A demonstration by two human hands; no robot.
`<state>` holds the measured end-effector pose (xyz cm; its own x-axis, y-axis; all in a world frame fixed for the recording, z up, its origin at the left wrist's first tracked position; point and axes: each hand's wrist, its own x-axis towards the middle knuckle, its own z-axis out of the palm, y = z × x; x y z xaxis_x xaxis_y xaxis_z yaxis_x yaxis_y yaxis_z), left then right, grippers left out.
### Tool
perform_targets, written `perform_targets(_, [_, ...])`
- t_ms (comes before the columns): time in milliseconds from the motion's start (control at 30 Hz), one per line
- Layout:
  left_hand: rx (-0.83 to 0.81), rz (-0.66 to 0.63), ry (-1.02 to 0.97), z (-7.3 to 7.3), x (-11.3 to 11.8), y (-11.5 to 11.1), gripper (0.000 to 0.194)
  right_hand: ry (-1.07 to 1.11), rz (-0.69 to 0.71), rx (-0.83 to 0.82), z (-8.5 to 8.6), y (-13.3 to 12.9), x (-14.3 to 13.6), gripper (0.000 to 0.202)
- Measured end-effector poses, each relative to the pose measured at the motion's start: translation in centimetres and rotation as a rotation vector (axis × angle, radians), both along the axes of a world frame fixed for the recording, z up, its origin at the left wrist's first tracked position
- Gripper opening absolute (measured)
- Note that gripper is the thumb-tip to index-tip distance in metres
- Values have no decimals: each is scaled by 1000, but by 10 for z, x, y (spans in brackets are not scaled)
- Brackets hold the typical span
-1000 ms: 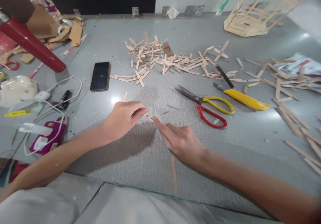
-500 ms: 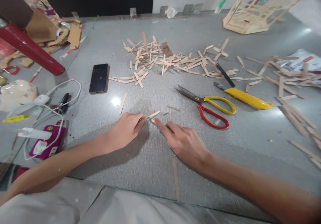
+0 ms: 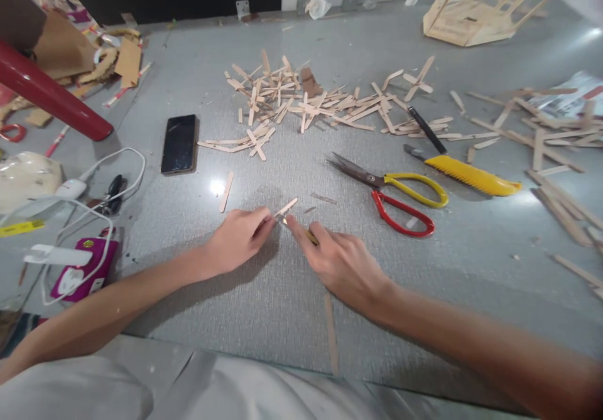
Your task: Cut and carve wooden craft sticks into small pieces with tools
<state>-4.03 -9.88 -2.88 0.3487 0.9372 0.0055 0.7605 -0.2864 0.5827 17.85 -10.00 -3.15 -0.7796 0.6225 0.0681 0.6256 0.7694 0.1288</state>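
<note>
My left hand (image 3: 242,236) is closed in a pinch on a small wooden craft stick (image 3: 289,205), whose free end points up and right. My right hand (image 3: 346,263) is wrapped round a slim craft knife with a yellowish handle (image 3: 311,236). Its forefinger lies along the tool, and the tip meets the stick close to my left fingertips. Most of the knife is hidden under the fingers. Thin slivers (image 3: 323,198) lie just beyond the hands. Scissors (image 3: 372,178) with one yellow and one red handle rest to the right, blades spread apart.
Loose craft sticks (image 3: 277,96) lie heaped at the back, with more sticks (image 3: 541,131) at right. A yellow cutter (image 3: 471,175), a black pen-like tool (image 3: 426,129), a phone (image 3: 179,144), a purple power adapter (image 3: 87,268) with cables and a stick frame (image 3: 471,27) surround the work area.
My right hand has shifted slightly, showing more of the knife's yellowish handle behind the forefinger. The left hand keeps its pinch on the stick. The camera view has moved a little.
</note>
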Motion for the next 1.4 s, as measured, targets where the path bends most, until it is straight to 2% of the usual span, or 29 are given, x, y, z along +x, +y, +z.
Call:
perform_targets(200, [41, 4, -2, -1, 0, -1, 30, -14, -7, -137, 2, 5, 0, 64])
perform_targets(367, [73, 11, 7, -2, -1, -1, 28, 90, -19, -208, -7, 12, 3, 60])
perform_targets(567, [48, 31, -37, -2, -2, 2, 29, 297, 84, -228, -14, 34, 12, 44])
perform_targets(667, [55, 59, -27, -3, 0, 0, 28, 321, 126, -231, -14, 40, 14, 41])
perform_targets(833, [88, 92, 8, -3, 4, -3, 31, 158, 92, -155, -7, 32, 9, 51])
perform_targets(1067, [65, 110, -2, -2, 6, -2, 31, -107, -55, -213, 7, 14, -1, 67])
perform_targets(1267, [70, 129, -2, -3, 5, -3, 30, -169, -86, -256, 12, 13, -4, 68])
perform_targets(1400, [65, 52, 5, -5, 2, -2, 30, -169, -59, -248, 12, 13, -5, 69])
